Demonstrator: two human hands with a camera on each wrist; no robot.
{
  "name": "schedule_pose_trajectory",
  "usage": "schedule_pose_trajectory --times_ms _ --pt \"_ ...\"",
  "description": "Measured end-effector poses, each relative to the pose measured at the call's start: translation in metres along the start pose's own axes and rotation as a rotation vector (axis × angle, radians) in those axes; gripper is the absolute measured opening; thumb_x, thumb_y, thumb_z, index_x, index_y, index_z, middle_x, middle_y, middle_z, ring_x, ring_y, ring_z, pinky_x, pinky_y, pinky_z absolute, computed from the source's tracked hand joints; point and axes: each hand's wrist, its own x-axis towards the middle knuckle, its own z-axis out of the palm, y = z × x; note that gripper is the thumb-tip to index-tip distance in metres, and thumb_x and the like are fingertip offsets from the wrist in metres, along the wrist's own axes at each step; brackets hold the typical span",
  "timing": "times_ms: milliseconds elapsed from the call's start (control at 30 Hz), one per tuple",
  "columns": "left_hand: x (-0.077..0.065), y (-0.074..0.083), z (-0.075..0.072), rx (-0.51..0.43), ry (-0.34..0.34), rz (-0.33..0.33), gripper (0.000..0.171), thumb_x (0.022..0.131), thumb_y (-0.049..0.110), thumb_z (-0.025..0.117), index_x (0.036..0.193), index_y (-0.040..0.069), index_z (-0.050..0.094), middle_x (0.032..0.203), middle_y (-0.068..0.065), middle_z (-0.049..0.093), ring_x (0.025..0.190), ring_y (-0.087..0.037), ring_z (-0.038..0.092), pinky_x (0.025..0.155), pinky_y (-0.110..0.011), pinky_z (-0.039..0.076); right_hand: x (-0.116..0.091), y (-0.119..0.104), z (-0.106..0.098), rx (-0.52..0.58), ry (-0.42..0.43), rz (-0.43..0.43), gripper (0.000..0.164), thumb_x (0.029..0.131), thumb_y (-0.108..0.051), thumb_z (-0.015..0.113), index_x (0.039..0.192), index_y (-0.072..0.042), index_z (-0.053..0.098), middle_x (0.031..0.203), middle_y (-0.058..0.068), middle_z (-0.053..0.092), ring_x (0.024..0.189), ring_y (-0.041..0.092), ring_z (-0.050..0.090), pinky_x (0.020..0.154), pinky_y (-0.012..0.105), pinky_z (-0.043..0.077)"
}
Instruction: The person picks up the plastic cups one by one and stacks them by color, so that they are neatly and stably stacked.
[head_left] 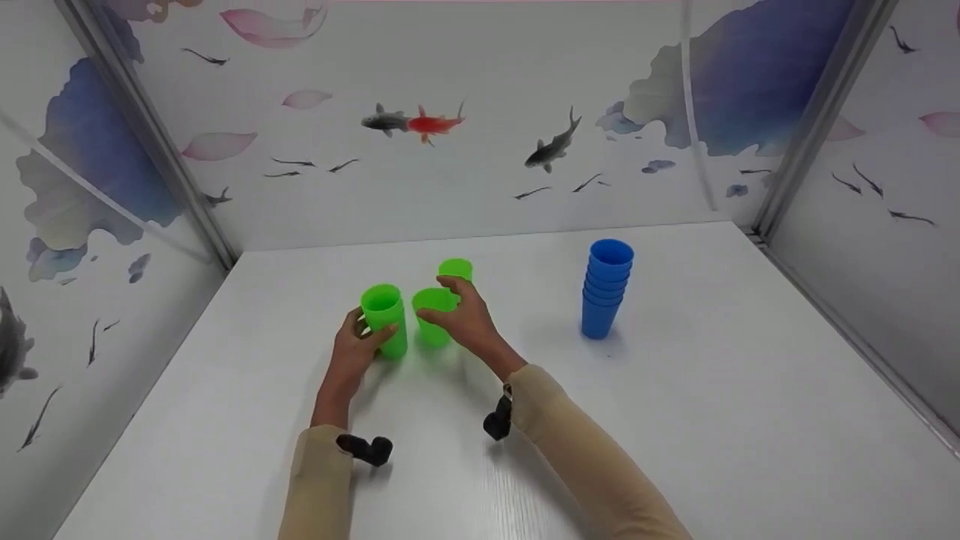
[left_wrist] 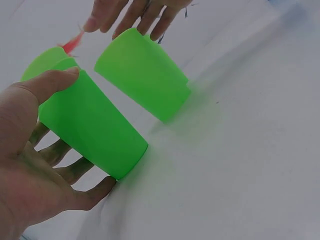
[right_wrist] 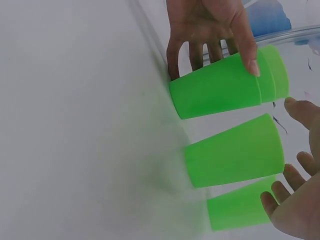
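My left hand (head_left: 351, 352) holds a small stack of nested green cups (head_left: 394, 345) upright at the table's left part. Its thumb lies along the near side, and the fingers reach round the far side. Just right of the stack stands a single green cup (head_left: 433, 334). Over that cup's rim is my right hand (head_left: 474, 322), thumb and fingers spread apart, fingertips right at the rim in the right wrist view. Farther back, another green cup (head_left: 455, 267) is partly hidden behind the right hand; it also shows as the lowest cup (right_wrist: 237, 207) in the right wrist view.
A tall stack of blue cups (head_left: 601, 315) stands upright on the right part of the white table (head_left: 712, 390). Printed panels with fish and petals wall in the back (head_left: 480, 195) and both sides. Each wrist wears a small black camera (head_left: 371, 450).
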Motion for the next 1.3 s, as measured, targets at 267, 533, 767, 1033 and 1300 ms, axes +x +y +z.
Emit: schedule_pose_trajectory --times_ms 267,533,767,1033,1300 --pt "0.002 0.000 -0.001 -0.008 0.010 0.003 0.083 0.093 0.027 0.073 0.158 0.011 0.023 0.163 -0.019 0.029 0.151 -0.038 0.031 0.120 -0.053 0.035 0.000 0.007 0.005 0.006 -0.039 0.052 0.080 0.086 -0.030 0.080 0.151 -0.010 0.039 0.155 0.009 0.044 0.142 0.030 0.043 0.116 0.046 0.041" --pt "0.003 -0.001 -0.002 0.010 0.005 0.001 0.085 0.092 0.031 0.073 0.158 0.010 0.023 0.164 -0.018 0.029 0.151 -0.037 0.030 0.120 -0.052 0.035 0.003 0.007 0.006 -0.018 -0.026 0.094 0.074 0.086 -0.030 0.080 0.148 -0.010 0.043 0.149 0.011 0.050 0.138 0.028 0.047 0.115 0.043 0.042" --pt "0.004 -0.001 -0.005 0.029 0.004 0.006 0.087 0.090 0.036 0.075 0.157 0.011 0.025 0.163 -0.019 0.030 0.151 -0.037 0.032 0.120 -0.053 0.034 0.008 -0.008 -0.004 -0.035 -0.013 0.058 0.073 0.087 -0.030 0.079 0.147 -0.009 0.044 0.147 0.012 0.051 0.137 0.029 0.048 0.113 0.043 0.044" --pt "0.002 0.000 -0.004 0.027 0.007 -0.025 0.087 0.090 0.035 0.075 0.157 0.011 0.025 0.164 -0.017 0.029 0.151 -0.037 0.031 0.121 -0.053 0.033 0.016 -0.044 -0.019 -0.072 -0.032 -0.052 0.072 0.090 -0.030 0.076 0.149 -0.009 0.041 0.148 0.011 0.049 0.137 0.028 0.048 0.113 0.043 0.045" --pt "0.004 0.000 -0.002 0.029 0.000 -0.040 0.086 0.091 0.036 0.074 0.158 0.012 0.024 0.165 -0.015 0.028 0.153 -0.035 0.029 0.122 -0.051 0.033 0.020 -0.072 -0.027 -0.062 -0.048 -0.087 0.073 0.090 -0.033 0.075 0.151 -0.013 0.040 0.148 0.008 0.050 0.137 0.025 0.049 0.110 0.041 0.047"
